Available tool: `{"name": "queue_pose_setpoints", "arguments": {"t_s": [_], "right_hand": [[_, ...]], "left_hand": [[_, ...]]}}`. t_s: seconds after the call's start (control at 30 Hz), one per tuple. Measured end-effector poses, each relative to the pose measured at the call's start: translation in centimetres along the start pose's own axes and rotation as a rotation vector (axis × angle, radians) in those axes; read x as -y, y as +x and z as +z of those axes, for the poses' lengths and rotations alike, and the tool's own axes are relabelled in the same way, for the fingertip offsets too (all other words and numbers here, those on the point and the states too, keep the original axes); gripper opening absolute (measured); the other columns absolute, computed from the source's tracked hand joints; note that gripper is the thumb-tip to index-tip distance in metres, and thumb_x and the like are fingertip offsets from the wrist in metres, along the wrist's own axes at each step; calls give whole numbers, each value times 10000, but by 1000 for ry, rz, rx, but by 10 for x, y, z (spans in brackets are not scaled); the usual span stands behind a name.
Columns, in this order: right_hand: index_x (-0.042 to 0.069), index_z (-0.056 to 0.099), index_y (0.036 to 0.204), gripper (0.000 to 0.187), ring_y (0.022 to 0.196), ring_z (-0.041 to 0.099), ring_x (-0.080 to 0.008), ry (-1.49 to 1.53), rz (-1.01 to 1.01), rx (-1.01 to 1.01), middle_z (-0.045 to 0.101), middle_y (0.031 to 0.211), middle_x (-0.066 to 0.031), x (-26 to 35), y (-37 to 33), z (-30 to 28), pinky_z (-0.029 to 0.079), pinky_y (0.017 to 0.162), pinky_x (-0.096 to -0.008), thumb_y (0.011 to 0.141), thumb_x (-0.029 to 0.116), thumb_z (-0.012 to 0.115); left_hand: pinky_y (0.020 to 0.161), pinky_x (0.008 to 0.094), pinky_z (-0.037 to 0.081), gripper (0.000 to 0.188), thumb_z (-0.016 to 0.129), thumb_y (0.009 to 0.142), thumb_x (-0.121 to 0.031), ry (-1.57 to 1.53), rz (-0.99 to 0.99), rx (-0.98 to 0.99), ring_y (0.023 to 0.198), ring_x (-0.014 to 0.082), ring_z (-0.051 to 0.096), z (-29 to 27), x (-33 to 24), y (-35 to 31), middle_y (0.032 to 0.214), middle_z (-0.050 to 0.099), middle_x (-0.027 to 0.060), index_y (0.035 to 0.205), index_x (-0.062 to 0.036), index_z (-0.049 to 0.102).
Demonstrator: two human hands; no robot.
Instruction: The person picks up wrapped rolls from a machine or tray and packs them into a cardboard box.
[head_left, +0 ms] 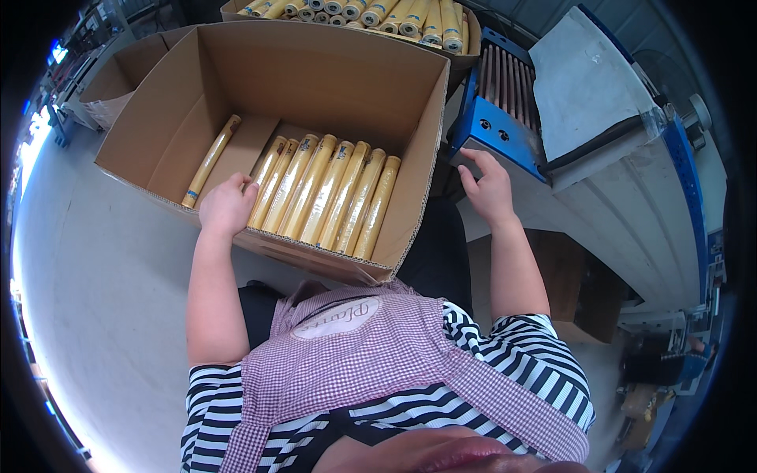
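Plainly, the right hand (490, 191) is spread; the left hand (225, 208) (grip unclear) curls beside yellow tubes (323, 197).

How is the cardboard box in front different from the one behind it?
The near box holds one row of yellow rolls and a lone roll at its left; the far box holds many stacked rolls. The near box's walls rise above its rolls; the far box's rolls seem to reach its rim. The near box shows mainly long sides of rolls; the far box, many round ends. Both are open brown cardboard.
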State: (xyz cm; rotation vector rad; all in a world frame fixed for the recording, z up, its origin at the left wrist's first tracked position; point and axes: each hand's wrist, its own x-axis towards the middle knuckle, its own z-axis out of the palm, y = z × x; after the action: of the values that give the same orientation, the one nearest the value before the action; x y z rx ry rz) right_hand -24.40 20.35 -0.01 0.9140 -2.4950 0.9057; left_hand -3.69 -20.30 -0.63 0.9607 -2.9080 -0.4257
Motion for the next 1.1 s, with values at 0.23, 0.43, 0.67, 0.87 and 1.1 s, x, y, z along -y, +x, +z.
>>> {"name": "queue_pose_setpoints", "arguments": {"t_s": [0.23, 0.43, 0.67, 0.87, 1.1], "right_hand": [[64, 705, 1133, 270, 1046, 676, -319, 18, -40, -14, 711, 1108, -129, 2, -2, 7, 542, 905, -378, 868, 116, 705], [62, 702, 1133, 277, 1046, 673, -320, 19, -57, 1, 707, 1107, -133, 1, -3, 12, 542, 907, -377, 862, 114, 711], [61, 699, 1134, 284, 1050, 670, -324, 32, -59, 21, 703, 1109, -135, 4, -4, 16, 539, 915, -379, 855, 112, 716], [62, 700, 1135, 286, 1050, 671, -322, 41, -64, 32, 704, 1110, -136, 4, -5, 18, 539, 917, -377, 854, 110, 718], [64, 701, 1139, 290, 1050, 671, -320, 37, -71, 31, 706, 1107, -131, 3, -5, 18, 540, 915, -377, 853, 109, 719]], "left_hand": [[877, 462, 531, 353, 557, 969, -416, 6, 7, 2, 1003, 345, 691, 0, -1, 2, 995, 745, 149, 1148, -147, 697], [871, 465, 532, 351, 557, 968, -417, 1, 9, -3, 1001, 347, 692, 2, 0, 4, 995, 745, 150, 1146, -149, 698], [871, 464, 533, 347, 558, 967, -416, -7, 1, -3, 1001, 346, 692, 2, 0, 5, 995, 746, 149, 1147, -154, 699], [871, 463, 533, 345, 562, 966, -409, -3, -7, 2, 999, 344, 693, 1, -3, 4, 992, 746, 151, 1155, -155, 699], [869, 465, 533, 339, 565, 966, -406, -3, -4, -1, 993, 343, 694, 0, -4, 4, 986, 746, 151, 1150, -156, 701]]}}
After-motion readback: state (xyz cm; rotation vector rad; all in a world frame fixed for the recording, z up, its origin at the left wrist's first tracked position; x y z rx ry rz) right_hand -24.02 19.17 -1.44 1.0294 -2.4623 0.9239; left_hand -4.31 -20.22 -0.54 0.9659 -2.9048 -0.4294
